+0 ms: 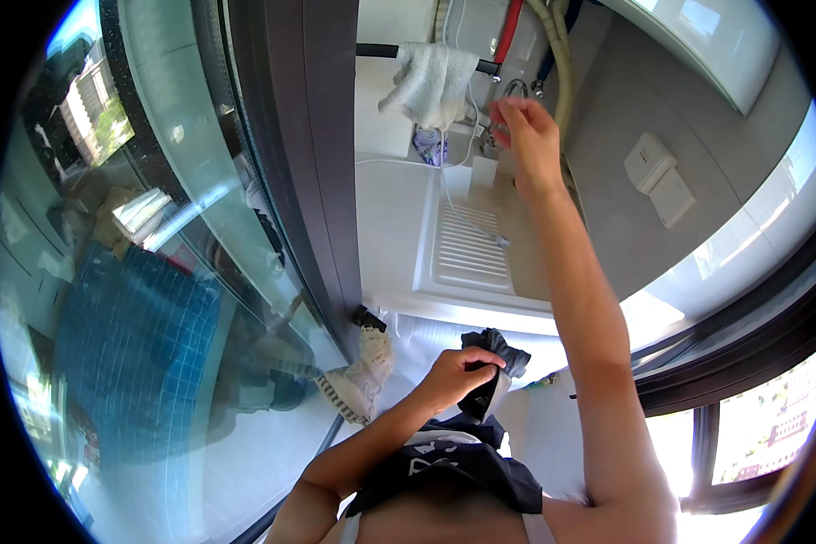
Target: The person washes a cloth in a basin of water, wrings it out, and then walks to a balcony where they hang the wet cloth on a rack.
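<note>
My left hand (458, 374) is closed around a bunched dark cloth (491, 364), held close to my body over the near edge of a white laundry sink (399, 245). My right hand (526, 136) reaches far forward, its fingers closed on the faucet handle (503, 113) at the back of the sink. A thin stream of water (467, 218) falls from there onto the ribbed washboard (471, 249) in the basin.
A white towel (431, 82) hangs on a black bar above the sink. Grey and red hoses (553, 45) run down the wall. A white wall socket (657, 177) sits right. A dark door frame (304, 163) and glass pane stand left. A frilled cloth (363, 376) hangs below.
</note>
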Demonstrator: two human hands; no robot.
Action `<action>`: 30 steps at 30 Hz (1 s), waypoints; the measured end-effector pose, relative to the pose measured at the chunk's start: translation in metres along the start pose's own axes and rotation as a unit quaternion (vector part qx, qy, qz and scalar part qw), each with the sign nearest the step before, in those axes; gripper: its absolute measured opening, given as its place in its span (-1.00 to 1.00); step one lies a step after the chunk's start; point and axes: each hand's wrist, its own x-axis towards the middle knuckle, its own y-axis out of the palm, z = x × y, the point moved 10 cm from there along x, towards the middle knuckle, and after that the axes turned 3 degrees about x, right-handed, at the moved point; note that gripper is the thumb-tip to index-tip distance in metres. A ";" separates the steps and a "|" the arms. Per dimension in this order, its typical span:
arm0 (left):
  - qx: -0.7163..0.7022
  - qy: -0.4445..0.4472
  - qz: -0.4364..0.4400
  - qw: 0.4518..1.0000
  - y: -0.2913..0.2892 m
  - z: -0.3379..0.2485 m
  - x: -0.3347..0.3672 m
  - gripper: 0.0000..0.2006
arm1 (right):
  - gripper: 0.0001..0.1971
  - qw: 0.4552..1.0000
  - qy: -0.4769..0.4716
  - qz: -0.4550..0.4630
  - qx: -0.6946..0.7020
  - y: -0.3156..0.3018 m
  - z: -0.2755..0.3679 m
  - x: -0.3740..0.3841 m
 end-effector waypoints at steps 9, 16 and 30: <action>0.006 0.001 -0.003 1.000 -0.002 0.010 0.000 -0.84 | -0.78 0.993 0.109 0.015 0.042 0.058 0.011 0.025; -0.009 0.004 0.009 1.000 -0.004 0.009 -0.002 -0.84 | -0.82 0.998 -0.045 0.026 -0.029 0.055 0.053 0.055; 0.020 0.039 -0.010 0.999 -0.016 -0.011 -0.016 -0.84 | -0.77 0.954 -0.151 -0.078 -0.246 -0.022 0.036 0.046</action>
